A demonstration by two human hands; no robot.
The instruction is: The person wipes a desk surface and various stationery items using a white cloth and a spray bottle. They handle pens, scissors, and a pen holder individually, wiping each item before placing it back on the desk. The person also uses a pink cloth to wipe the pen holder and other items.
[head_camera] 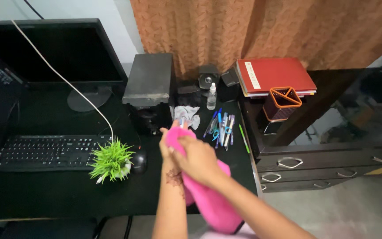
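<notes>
My left hand (168,146) is raised over the black desk (45,194), closed around something slim whose light tip pokes out above the fingers; a bright pink cloth (213,201) is wrapped around it. My right hand (197,160) grips the pink cloth against the left hand from the right side. The cloth hangs down toward the desk's front edge. Just beyond my hands lie several pens and a pair of scissors (221,126) spread on the desk.
A small green potted plant (110,161) and a black mouse (139,160) sit left of my hands, beside a black keyboard (45,151). Behind are a monitor (54,53), a black computer case (149,88), a crumpled tissue (186,116), a small bottle (212,96), an orange pen holder (281,104), red books (275,74) and a drawer cabinet (328,163).
</notes>
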